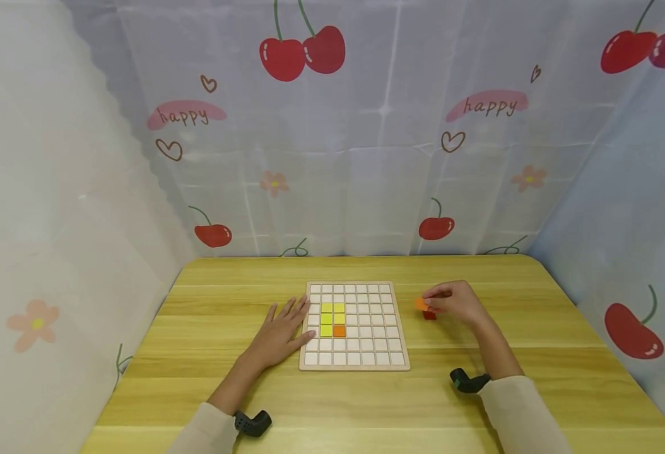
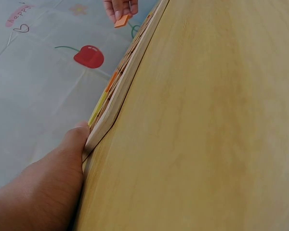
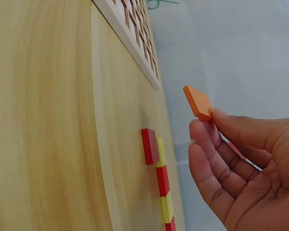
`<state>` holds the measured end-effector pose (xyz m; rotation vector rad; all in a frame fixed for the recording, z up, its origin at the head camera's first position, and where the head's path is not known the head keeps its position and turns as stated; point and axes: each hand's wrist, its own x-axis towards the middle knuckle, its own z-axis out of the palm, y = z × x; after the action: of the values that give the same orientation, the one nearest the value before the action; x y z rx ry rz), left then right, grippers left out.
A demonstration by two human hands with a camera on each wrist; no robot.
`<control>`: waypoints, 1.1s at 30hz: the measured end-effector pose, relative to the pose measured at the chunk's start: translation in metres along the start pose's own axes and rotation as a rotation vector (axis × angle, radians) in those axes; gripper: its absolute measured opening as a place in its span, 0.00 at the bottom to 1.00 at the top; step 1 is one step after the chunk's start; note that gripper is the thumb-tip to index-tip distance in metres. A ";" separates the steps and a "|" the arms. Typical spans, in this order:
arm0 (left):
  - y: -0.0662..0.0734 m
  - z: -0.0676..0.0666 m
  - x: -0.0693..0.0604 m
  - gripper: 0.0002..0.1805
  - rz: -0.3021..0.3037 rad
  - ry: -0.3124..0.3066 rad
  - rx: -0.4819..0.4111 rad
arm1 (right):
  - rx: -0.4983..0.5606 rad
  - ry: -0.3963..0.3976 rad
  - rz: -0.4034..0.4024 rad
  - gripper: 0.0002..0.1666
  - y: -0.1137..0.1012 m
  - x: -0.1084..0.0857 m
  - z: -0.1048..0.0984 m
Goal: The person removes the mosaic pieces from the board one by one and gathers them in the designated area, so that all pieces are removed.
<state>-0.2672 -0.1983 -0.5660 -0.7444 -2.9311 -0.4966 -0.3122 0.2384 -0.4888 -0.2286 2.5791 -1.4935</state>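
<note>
The left hand (image 1: pixel 278 337) lies flat on the table (image 1: pixel 355 410), fingers spread, its fingertips and thumb touching the left edge of the board (image 1: pixel 355 369). The right hand (image 1: pixel 459 306) is raised to the right of the board, thumb and fingertips pinching an orange tile (image 3: pixel 198 103) by one end — the tile is tilted and clear of the table.

Near that hand, tiles lie on the table: a red tile (image 3: pixel 149 147) stands out nearest the right wrist camera, beside a run of yellow and red ones (image 3: pixel 163 180). In the head view the hand seems to hide most of them, so their number is hard to tell.

On the board, six cells toward the left are filled, two across and three down — five yellow tiles (image 1: pixel 326 319) and, at the lower right, an orange one (image 1: pixel 339 331). Behind hangs a cherry-print cloth (image 1: pixel 355 189).
</note>
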 end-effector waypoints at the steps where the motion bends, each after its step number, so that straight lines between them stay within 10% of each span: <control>1: 0.000 0.000 0.000 0.44 -0.001 -0.004 0.000 | 0.012 0.002 0.005 0.14 0.001 0.000 -0.002; 33: 0.002 -0.001 -0.001 0.43 0.025 0.040 0.003 | -0.026 0.031 0.133 0.12 0.027 -0.005 -0.030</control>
<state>-0.2651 -0.1973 -0.5649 -0.7604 -2.8817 -0.4986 -0.3144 0.2776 -0.4971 -0.0358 2.5822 -1.4293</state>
